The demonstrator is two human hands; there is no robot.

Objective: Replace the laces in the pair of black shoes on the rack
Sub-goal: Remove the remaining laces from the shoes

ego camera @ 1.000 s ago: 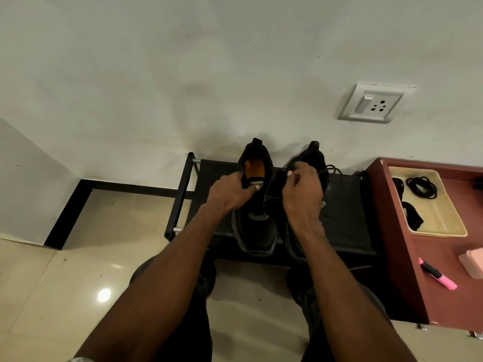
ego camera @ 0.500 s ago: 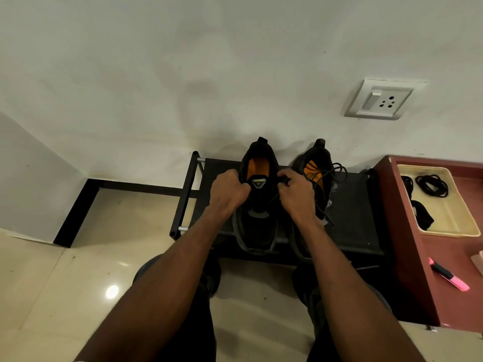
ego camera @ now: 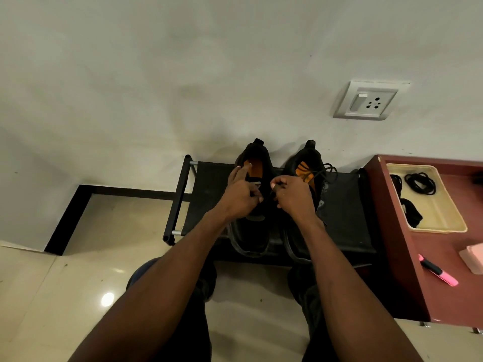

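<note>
A black rack (ego camera: 214, 205) on the floor (ego camera: 78, 283) bears two black shoes (ego camera: 251, 239).

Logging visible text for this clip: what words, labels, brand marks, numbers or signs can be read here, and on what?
None can be read.
Left shoe: small pale tag on the tongue, too blurred to read.
Right shoe: pale marks on its side, too small to read.
Wall socket: no lettering visible.
Pink marker: no print legible.

Two black shoes (ego camera: 257, 202) with orange insoles stand on a black rack (ego camera: 342, 205) mid-frame; at right, a dark red table (ego camera: 444, 246) bears a cream tray (ego camera: 441, 218) of black laces (ego camera: 420, 183) and a pink-and-black marker (ego camera: 438, 270)
</note>
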